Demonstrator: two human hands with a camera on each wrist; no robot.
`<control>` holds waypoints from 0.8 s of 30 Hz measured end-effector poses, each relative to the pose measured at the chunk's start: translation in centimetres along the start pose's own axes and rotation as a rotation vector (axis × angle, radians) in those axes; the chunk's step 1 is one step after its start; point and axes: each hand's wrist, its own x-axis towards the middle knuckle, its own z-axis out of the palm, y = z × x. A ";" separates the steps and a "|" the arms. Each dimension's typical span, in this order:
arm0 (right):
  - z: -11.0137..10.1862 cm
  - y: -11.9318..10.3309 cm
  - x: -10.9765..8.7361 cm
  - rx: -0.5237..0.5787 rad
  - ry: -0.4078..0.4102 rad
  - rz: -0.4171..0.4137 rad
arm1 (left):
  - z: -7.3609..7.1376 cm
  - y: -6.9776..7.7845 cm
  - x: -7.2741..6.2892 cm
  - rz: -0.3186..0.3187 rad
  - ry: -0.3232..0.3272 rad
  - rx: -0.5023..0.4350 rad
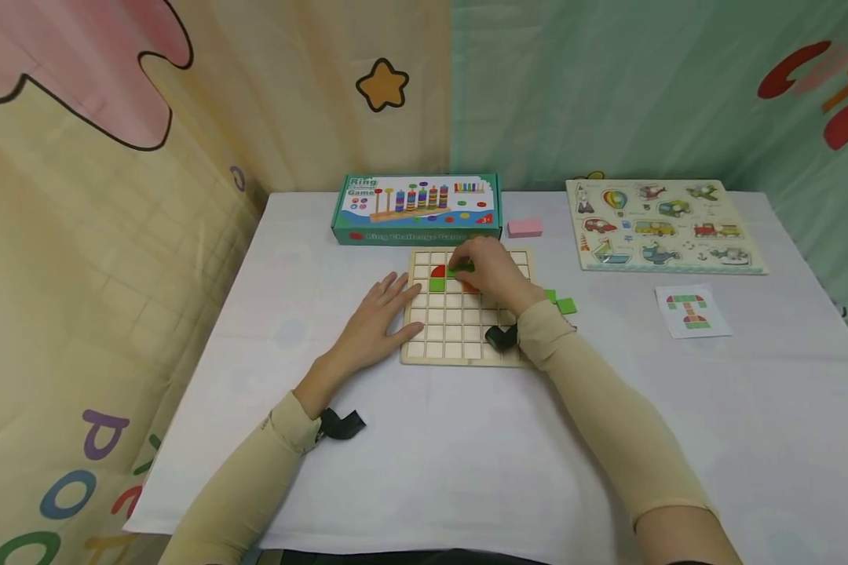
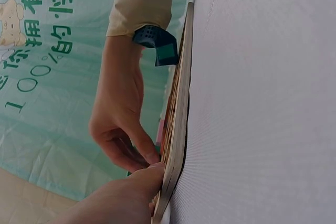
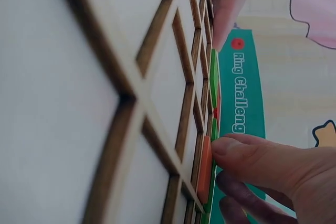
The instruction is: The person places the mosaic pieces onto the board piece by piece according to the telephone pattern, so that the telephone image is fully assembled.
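A wooden grid board (image 1: 434,362) lies flat on the table. My right hand (image 1: 491,271) is over its upper rows, thumb and fingers pinching a green tile (image 1: 464,267) at the grid, partly covered by the fingers. To the left sit a red rounded tile (image 1: 438,271) and a green square tile (image 1: 436,285). An orange-red tile (image 3: 205,169) lies in the grid just beside my right thumb. My left hand (image 1: 378,320) rests at the board's left edge with fingers spread, thumb and fingertips touching the rim.
Loose green tiles (image 1: 566,306) lie right of the board, partly behind the right wrist. A pattern card (image 1: 692,311) is further right. Behind stand a Ring Challenge Game box (image 1: 417,210), a pink block (image 1: 524,228) and a vehicle puzzle board (image 1: 664,227).
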 end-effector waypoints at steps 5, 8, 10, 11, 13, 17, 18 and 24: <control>-0.5 0.0 -0.7 0.007 0.012 0.009 | 0.0 0.0 0.0 -0.008 0.000 0.006; -1.1 0.3 -1.8 0.044 0.015 0.019 | 0.2 0.0 0.0 -0.009 0.000 0.011; -1.7 0.7 -2.8 0.079 0.011 0.026 | 0.3 -0.1 0.0 -0.010 -0.002 0.010; -2.1 1.0 -3.4 0.094 0.011 0.030 | 0.3 -0.1 0.0 -0.011 -0.002 0.010; -2.8 1.6 -4.6 0.117 0.015 0.042 | 0.3 -0.1 0.0 -0.009 0.001 0.012; -4.2 3.3 -7.3 0.137 0.037 0.085 | 0.2 0.1 0.0 -0.003 0.008 0.009; -4.5 3.8 -8.0 0.132 0.040 0.098 | 0.2 0.1 0.0 -0.001 0.010 0.009; -6.1 6.1 -11.8 0.092 0.045 0.151 | 0.2 0.0 -0.2 0.000 0.012 0.013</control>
